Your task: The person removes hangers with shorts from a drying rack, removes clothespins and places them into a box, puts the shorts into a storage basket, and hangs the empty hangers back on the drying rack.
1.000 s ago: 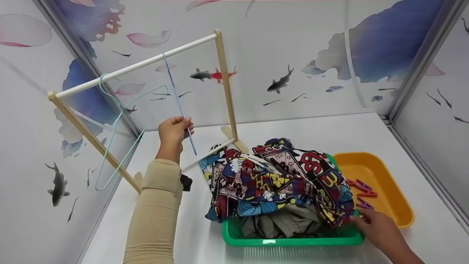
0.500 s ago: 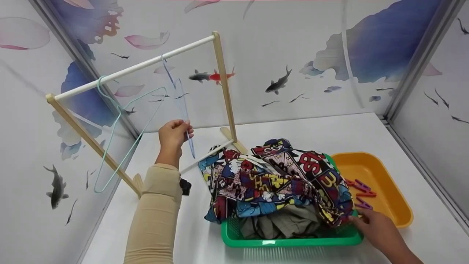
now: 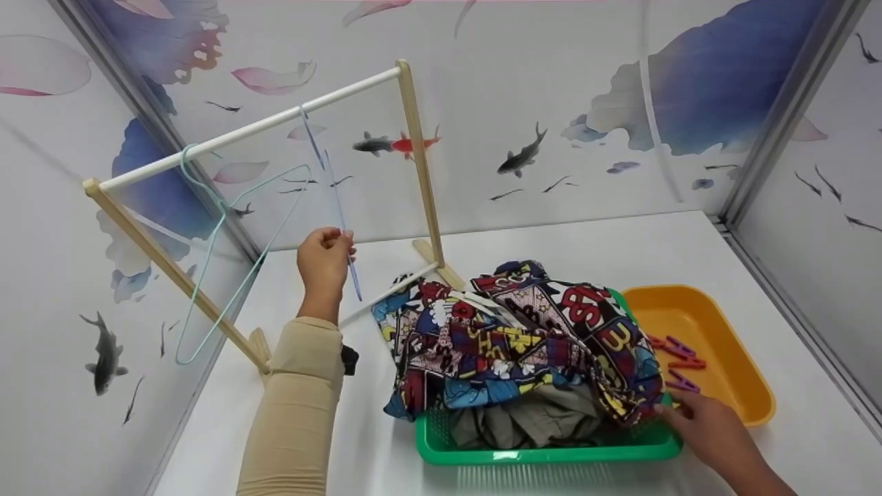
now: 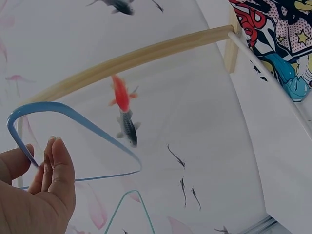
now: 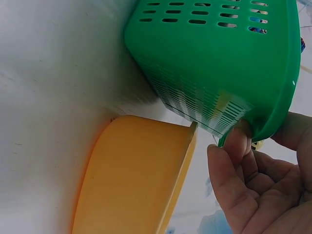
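With thumb and fingers my left hand pinches the blue clothes hanger, which hangs by its hook from the rack's white rail. In the head view this hanger is nearly edge-on. My right hand grips the near right corner of the green basket, thumb on one side of the rim and fingers curled under it. Heaped over the basket is a colourful comic-print cloth. A grey-green garment shows beneath it, inside the basket.
A mint-green hanger hangs farther left on the rail. The rack's wooden posts stand on the white table. Right of the basket lies a yellow tray with several red and purple clothespins. Patterned walls enclose the table.
The blue hanger has swivelled on the rail, showing more of its face half a second ago and turning nearly edge-on again now. My right hand stays at the basket rim.
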Demonstrator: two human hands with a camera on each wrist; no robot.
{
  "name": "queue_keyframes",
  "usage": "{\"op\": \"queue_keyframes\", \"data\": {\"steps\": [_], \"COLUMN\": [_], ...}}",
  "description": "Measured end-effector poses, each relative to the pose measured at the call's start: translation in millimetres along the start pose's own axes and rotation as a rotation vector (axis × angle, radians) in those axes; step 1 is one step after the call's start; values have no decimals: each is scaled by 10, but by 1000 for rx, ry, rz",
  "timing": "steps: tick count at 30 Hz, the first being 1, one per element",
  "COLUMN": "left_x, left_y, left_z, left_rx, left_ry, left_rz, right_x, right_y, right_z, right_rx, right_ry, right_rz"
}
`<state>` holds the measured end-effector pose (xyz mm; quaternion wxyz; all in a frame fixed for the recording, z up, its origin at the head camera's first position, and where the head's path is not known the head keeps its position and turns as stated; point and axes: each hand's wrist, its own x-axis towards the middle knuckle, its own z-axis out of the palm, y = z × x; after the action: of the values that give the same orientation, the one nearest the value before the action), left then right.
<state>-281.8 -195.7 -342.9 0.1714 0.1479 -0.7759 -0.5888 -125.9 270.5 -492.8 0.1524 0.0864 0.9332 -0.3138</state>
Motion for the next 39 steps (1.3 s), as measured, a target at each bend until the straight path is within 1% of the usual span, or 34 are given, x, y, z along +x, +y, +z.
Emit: {"op": "queue_keyframes", "data": {"steps": [3,9,12,19,22,28,32,37,39], "left_x": [1,13,10,-25,-34,-31,-41,-102,-148], "left_y": [-9,-44,-63,-101,-111,-146,-164,-198,-232], "left_z": [-2,-10,-17,-1,7,1,-24,-61,-84], "left_rx": [15,-24,-21,57,72,62,59,82,91], "left_ry": [9,-3,-1,36,36,24,25,7,-2], "left_rz": [3,-23,-26,40,53,44,49,52,66], "right_x": [5,-11,-11,3,-1,-3,-1,-14,-22], "right_y": [-2,-2,-2,11,9,-2,-16,-11,-9], "right_z": [0,7,8,5,-4,-9,-27,-75,-112], "right_rx": [2,-10,-13,-30,-27,-30,-53,-95,-111], "right_ry": [-8,-28,-35,-19,-15,-20,-42,-73,-81], "right_rz": [10,21,15,9,12,5,5,-16,-22]}}
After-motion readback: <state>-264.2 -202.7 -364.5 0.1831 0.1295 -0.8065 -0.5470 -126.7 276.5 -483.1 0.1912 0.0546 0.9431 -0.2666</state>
